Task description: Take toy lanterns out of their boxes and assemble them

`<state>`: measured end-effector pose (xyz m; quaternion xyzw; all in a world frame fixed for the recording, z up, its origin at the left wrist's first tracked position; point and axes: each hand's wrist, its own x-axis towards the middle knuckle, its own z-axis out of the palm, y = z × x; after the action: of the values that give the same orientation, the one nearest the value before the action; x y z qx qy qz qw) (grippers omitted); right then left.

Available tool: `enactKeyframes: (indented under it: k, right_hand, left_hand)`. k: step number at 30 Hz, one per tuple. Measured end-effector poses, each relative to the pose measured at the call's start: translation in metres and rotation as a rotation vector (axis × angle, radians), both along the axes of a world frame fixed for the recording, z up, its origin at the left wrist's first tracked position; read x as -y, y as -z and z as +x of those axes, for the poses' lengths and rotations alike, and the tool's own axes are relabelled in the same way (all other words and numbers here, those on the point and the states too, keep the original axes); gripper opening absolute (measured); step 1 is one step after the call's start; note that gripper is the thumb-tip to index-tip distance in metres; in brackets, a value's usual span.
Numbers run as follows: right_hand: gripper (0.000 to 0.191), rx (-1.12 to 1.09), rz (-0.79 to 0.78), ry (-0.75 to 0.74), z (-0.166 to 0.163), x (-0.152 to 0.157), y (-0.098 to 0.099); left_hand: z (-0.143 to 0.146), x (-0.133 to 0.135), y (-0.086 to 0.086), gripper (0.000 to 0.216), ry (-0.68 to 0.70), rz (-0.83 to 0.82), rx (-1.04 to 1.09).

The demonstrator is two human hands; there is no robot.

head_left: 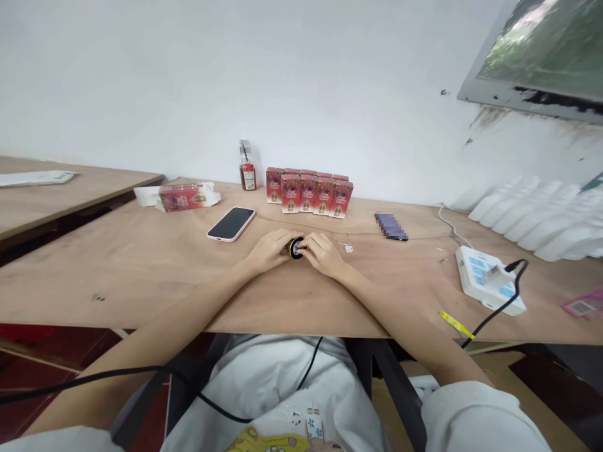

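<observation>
The small round black object [294,248] was located directly between the left hand [271,251] and the right hand [324,253], which were together over the table [301,301]. The left hand was closed around the object's side, and the right fingertips were applied to its round, pale-centered face. Neither hand was clearly nearer, as both were in contact with it. The face was turned toward the right hand and the wearer; the object's long axis, judged from the rim, probably ran from the left palm toward the right fingertips. This alignment was judged to be the governing relation: left hand at the body, right hand at the face. The depth of the object was concealed by the left fingers, and the face was partly covered by the right ones. Whether the right fingertips gripped a separate part (the pale center was too small to resolve) could not be determined. A white tag [348,248] lay just beyond the right hand's outer side, its fine string hard to trace. A purple item [391,226], farther out on that side, was obscured by pixelation.
</observation>
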<state>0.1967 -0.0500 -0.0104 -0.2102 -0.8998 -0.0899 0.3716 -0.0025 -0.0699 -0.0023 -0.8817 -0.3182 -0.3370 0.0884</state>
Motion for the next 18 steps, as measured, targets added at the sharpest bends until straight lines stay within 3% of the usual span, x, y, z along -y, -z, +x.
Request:
enactKeyframes:
  k: [8, 18]
  right_hand:
    - [0.028, 0.005, 0.079, -0.047, 0.0012, -0.0003, 0.0002]
    - [0.026, -0.004, 0.014, -0.033, -0.0008, 0.0006, -0.0003]
  left_hand:
    - [-0.0008, -0.0014, 0.0024, 0.035, 0.04, 0.007, -0.008]
    - [0.0, -0.0025, 0.0033, 0.038, 0.071, -0.055, 0.068]
